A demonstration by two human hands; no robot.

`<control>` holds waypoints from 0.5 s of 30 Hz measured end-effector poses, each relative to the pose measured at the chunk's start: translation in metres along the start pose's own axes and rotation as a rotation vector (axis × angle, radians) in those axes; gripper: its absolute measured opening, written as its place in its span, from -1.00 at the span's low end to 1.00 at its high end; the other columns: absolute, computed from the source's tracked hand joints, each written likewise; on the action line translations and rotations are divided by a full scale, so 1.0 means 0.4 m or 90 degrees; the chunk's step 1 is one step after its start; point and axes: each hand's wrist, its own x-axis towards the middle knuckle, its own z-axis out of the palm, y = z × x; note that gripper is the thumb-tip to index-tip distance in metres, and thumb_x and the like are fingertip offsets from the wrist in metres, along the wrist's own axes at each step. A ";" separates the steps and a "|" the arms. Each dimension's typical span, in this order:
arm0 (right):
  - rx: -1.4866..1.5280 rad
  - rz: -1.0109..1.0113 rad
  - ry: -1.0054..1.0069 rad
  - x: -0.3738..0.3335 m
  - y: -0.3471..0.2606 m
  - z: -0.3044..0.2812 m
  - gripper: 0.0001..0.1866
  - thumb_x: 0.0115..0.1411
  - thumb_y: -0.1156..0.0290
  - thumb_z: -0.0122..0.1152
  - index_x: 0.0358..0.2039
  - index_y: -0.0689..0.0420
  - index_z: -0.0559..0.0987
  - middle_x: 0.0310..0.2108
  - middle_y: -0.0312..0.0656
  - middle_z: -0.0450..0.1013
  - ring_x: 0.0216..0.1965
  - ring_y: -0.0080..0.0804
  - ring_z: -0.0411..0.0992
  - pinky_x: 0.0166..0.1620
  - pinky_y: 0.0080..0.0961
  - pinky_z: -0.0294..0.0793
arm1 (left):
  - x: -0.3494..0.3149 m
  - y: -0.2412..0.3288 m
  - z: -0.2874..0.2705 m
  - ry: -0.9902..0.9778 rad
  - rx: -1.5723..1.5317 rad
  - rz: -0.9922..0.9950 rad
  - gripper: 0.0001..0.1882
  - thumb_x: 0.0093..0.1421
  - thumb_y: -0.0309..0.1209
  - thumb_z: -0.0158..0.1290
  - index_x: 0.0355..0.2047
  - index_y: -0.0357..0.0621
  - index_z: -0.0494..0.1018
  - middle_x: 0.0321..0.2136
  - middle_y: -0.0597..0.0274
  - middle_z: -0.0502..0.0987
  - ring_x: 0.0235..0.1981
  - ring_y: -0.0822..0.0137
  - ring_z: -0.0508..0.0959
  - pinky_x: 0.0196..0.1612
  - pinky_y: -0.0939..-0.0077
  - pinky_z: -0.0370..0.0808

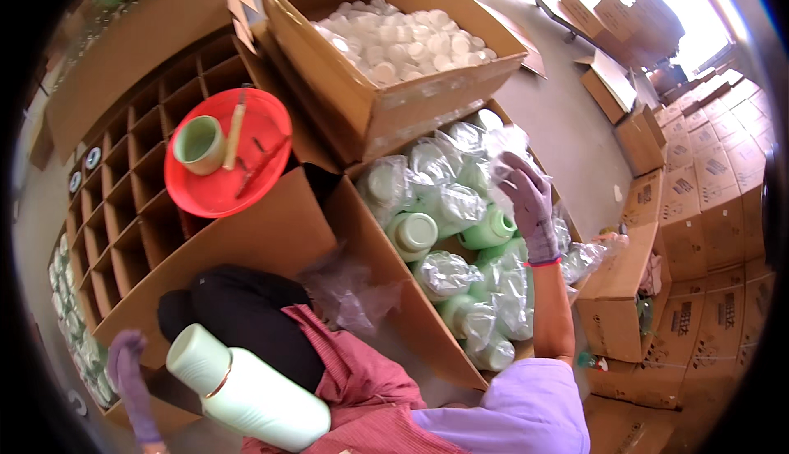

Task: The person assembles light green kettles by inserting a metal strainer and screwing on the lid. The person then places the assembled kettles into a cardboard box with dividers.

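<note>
A pale green vacuum flask [267,405] with a cup-like lid lies tilted across my lap, apart from both hands. My right hand [530,203], in a purple-grey glove, is over an open carton [374,228] of green flasks wrapped in clear bags. Its fingers are curled, with a clear plastic bag [499,170] at the tips. An unwrapped flask [495,228] lies open-mouthed just left of that wrist. My left hand [130,372], gloved alike, hangs at the lower left beside a divided carton [115,285]; its fingers are too blurred to read.
On the cardboard dividers rests a red tray [267,121] with a green cup [199,143] and a wooden-handled brush [235,129]. Beyond stands a carton [427,96] of white caps [403,39]. Stacked cartons [711,183] line the right. Loose clear plastic [353,294] lies by my knee.
</note>
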 end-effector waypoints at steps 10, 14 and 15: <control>0.651 -0.010 -0.696 0.082 -0.375 0.902 -0.49 0.42 0.04 -0.11 0.19 0.13 0.44 0.21 -0.16 0.38 0.21 -0.13 0.36 0.33 0.02 0.23 | 0.168 0.233 0.313 -0.252 0.185 0.506 0.29 -0.13 0.03 0.43 0.46 -0.09 -0.10 0.47 0.01 -0.16 0.48 0.03 -0.13 0.46 0.07 -0.09; 0.669 0.053 -0.758 0.095 -0.435 1.142 -0.66 0.37 0.16 0.03 0.02 0.06 0.55 0.07 -0.09 0.47 0.03 -0.09 0.48 0.23 0.04 0.36 | 0.248 0.182 0.399 0.047 0.294 0.671 0.31 -0.13 0.16 0.37 0.44 -0.16 -0.11 0.38 -0.24 -0.04 0.38 -0.26 0.02 0.39 -0.15 -0.04; 0.605 0.059 -0.632 0.036 -0.451 1.206 -0.64 0.35 0.21 0.09 0.10 0.03 0.50 0.09 -0.16 0.44 0.05 -0.17 0.46 0.20 -0.04 0.40 | 0.261 0.173 0.400 0.127 0.273 0.659 0.23 -0.07 0.14 0.34 0.42 -0.19 -0.08 0.36 -0.25 0.02 0.34 -0.27 0.07 0.38 -0.18 -0.03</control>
